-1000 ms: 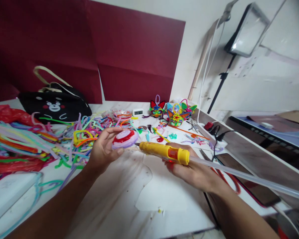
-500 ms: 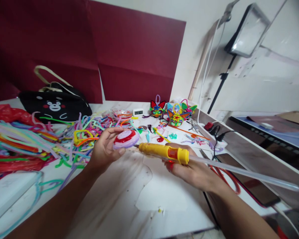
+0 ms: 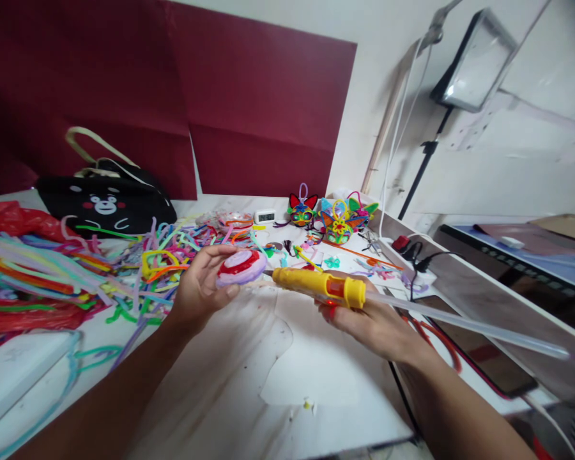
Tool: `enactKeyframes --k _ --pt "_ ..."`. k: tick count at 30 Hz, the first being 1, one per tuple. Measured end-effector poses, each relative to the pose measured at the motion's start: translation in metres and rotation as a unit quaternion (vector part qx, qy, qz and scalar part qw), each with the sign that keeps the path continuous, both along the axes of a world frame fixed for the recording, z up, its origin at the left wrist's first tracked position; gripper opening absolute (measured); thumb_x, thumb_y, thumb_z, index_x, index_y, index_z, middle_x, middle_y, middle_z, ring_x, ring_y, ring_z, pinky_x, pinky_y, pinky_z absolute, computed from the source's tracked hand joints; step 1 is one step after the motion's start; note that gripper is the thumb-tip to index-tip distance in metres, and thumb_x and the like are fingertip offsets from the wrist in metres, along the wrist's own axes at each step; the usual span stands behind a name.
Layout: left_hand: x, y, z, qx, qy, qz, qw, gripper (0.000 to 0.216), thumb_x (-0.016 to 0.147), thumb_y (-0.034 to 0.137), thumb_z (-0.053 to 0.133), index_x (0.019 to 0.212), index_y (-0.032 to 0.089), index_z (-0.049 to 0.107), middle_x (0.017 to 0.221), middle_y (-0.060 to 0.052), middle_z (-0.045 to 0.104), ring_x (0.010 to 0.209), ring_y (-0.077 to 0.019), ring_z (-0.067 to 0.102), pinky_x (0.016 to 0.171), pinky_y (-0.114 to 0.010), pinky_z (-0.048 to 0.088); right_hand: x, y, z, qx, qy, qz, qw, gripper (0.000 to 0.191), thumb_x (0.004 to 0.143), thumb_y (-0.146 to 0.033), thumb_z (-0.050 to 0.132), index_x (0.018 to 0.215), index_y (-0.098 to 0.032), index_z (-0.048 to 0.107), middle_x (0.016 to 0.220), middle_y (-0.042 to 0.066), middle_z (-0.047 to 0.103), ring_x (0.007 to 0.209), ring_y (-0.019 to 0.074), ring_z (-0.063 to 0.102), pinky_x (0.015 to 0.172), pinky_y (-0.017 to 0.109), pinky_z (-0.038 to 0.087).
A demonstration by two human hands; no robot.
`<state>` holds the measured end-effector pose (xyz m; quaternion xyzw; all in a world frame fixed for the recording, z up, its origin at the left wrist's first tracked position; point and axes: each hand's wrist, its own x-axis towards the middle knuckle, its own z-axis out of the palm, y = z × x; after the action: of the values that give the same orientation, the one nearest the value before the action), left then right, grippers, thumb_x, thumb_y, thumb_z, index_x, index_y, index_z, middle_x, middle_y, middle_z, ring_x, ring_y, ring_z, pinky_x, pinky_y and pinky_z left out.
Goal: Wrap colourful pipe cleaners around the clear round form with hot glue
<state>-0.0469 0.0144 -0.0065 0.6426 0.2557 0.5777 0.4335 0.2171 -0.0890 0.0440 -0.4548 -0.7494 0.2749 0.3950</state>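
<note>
Head view — left hand grips disc (purple-red), right hand holds glue gun.

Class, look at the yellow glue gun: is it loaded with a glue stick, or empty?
Loaded: a long clear glue stick juts from the back of the glue gun in the right hand.

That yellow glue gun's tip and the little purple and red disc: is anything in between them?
Nothing visible. The yellow pen-shaped glue gun in the right hand points its metal tip straight at the edge of the round purple and red disc held in the left hand, with only a bare gap there.
</note>
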Motion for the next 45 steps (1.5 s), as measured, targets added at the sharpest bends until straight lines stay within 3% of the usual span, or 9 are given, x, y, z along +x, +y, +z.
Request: enactKeyframes --k 19,22,25,31,36,39,41,43,45 --pt "-0.001 -0.001 0.001 0.007 0.002 -0.017 1.0 0.055 0.064 0.03 0.083 0.114 0.023 0.061 0.118 -0.011 0.07 0.112 -0.0279 0.066 0.088 -0.031 0.056 0.0 0.006 0.001 0.037 -0.025 -0.023 0.999 0.005 0.078 -0.022 0.05 0.074 -0.021 0.053 0.073 0.001 0.056 0.066 0.0181 0.053 0.06 0.031 0.039" --pt "-0.001 -0.001 0.004 0.002 -0.02 -0.002 1.0 0.056 0.062 0.032 0.084 0.112 0.023 0.062 0.114 -0.009 0.07 0.107 -0.0268 0.067 0.084 -0.03 0.056 0.001 0.009 -0.001 0.049 -0.081 -0.075 0.993 0.002 0.078 -0.021 0.05 0.077 -0.021 0.052 0.075 0.002 0.057 0.068 0.0185 0.053 0.062 0.031 0.037" --pt "0.0 -0.003 0.013 -0.015 -0.057 0.011 0.998 0.056 0.057 0.034 0.086 0.108 0.024 0.065 0.108 -0.005 0.071 0.101 -0.0263 0.067 0.079 -0.03 0.056 -0.001 0.013 -0.005 0.003 -0.191 -0.111 0.975 0.006 0.078 -0.019 0.052 0.084 -0.02 0.053 0.078 0.003 0.06 0.068 0.018 0.053 0.061 0.03 0.034" --pt "0.001 -0.012 0.028 -0.035 -0.111 -0.005 0.993 0.054 0.051 0.036 0.087 0.101 0.025 0.071 0.101 -0.004 0.073 0.088 -0.0243 0.067 0.059 -0.026 0.055 -0.011 0.023 -0.019 -0.04 -0.359 -0.062 0.93 0.021 0.078 -0.023 0.061 0.098 -0.016 0.06 0.099 0.009 0.065 0.077 0.0198 0.06 0.064 0.029 0.035" --pt "-0.002 -0.01 0.029 -0.062 -0.161 -0.049 0.984 0.052 0.051 0.034 0.086 0.101 0.023 0.072 0.092 -0.004 0.076 0.071 -0.0193 0.068 0.058 -0.025 0.057 -0.014 0.029 -0.029 -0.072 -0.411 -0.045 0.907 0.036 0.073 -0.025 0.07 0.107 -0.014 0.063 0.107 0.013 0.064 0.082 0.0246 0.065 0.066 0.032 0.043" --pt "0.0 -0.01 0.027 -0.051 -0.16 -0.066 0.984 0.052 0.053 0.033 0.086 0.102 0.022 0.072 0.091 -0.003 0.076 0.069 -0.0163 0.067 0.059 -0.022 0.056 -0.013 0.028 -0.031 -0.061 -0.395 -0.018 0.916 0.039 0.071 -0.026 0.075 0.107 -0.013 0.067 0.109 0.015 0.064 0.093 0.0296 0.065 0.078 0.038 0.049" --pt "0.002 -0.012 0.026 -0.038 -0.145 -0.067 0.986 0.052 0.055 0.033 0.086 0.103 0.022 0.071 0.09 -0.002 0.074 0.067 -0.0144 0.065 0.062 -0.022 0.055 -0.013 0.025 -0.029 -0.022 -0.336 -0.005 0.941 0.043 0.071 -0.026 0.078 0.111 -0.012 0.067 0.115 0.016 0.064 0.108 0.0323 0.06 0.093 0.043 0.047" --pt "0.004 -0.014 0.024 -0.03 -0.123 -0.055 0.99 0.051 0.056 0.034 0.085 0.104 0.022 0.07 0.091 -0.002 0.073 0.068 -0.0152 0.065 0.065 -0.024 0.055 -0.014 0.021 -0.027 0.006 -0.225 0.003 0.974 0.05 0.072 -0.031 0.081 0.116 -0.015 0.064 0.121 0.016 0.063 0.116 0.0313 0.058 0.1 0.045 0.044" --pt "0.004 -0.014 0.022 -0.026 -0.099 -0.038 0.994 0.052 0.057 0.033 0.085 0.105 0.022 0.068 0.097 -0.004 0.072 0.078 -0.0196 0.068 0.069 -0.028 0.056 -0.017 0.016 -0.025 -0.007 -0.062 0.033 0.998 0.052 0.072 -0.038 0.083 0.115 -0.018 0.063 0.118 0.012 0.066 0.109 0.0268 0.062 0.095 0.042 0.048"
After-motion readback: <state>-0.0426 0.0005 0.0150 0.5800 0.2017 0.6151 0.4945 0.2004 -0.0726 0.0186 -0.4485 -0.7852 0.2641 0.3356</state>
